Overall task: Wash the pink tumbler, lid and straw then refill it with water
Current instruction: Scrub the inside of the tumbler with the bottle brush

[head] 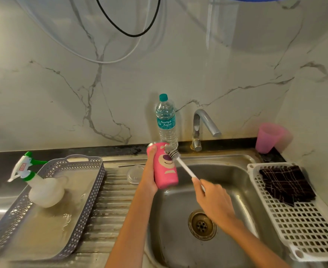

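Head view: a pink, smooth cylindrical tumbler [167,172] printed with a bear face is gripped round its side by the left hand [149,171], fingers curled, and is held slightly tilted over the left edge of the stainless-steel sink [171,229]. The thin white handle of a bottle brush [186,169] is pinched by the right hand [214,203]. Its grey bristled head is set against the tumbler's upper part near the rim; whether it enters the mouth cannot be told. A clear round lid [135,174] and a thin metal straw [132,165] are noted on the ribbed steel drainboard, just left of the tumbler. A white translucent spray bottle [43,187] lies tilted in a grey perforated plastic basket [101,176]. A dark checked cloth [287,182] is draped on a white lattice rack [304,229] at right.
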The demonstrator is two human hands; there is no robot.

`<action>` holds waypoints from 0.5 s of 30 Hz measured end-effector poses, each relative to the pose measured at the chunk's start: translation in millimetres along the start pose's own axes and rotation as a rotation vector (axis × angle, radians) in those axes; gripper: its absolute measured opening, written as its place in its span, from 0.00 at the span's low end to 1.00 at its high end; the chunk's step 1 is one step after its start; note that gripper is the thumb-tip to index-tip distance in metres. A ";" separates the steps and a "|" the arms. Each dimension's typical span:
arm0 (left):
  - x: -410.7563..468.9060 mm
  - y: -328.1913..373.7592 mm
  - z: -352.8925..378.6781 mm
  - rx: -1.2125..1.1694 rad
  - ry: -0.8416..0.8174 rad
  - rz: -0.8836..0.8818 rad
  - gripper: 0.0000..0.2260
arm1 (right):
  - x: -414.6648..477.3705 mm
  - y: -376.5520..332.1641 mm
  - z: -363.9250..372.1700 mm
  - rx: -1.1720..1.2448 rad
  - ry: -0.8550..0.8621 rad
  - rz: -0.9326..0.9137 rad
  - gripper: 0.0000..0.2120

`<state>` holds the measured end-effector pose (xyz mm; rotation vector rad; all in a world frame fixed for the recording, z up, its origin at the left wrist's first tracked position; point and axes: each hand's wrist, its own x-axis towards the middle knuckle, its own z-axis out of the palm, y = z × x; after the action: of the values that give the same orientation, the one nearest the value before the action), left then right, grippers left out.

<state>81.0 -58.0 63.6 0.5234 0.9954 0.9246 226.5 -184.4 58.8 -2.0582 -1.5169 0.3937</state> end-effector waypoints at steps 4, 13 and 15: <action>-6.4 -13.6 7.4 -0.006 -0.004 0.000 0.28 | 22.4 -10.7 -7.1 0.031 0.032 -0.013 0.23; -1.5 -3.1 2.9 -0.094 -0.031 0.028 0.31 | 13.9 -7.6 -3.2 -0.017 0.022 -0.014 0.24; -4.4 -10.3 6.5 -0.096 -0.041 0.023 0.30 | 27.6 -8.5 -6.7 -0.004 0.026 -0.005 0.23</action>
<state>90.0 -67.0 61.1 0.4716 0.9046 0.9733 232.2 -158.2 71.6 -2.0548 -1.5089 0.3611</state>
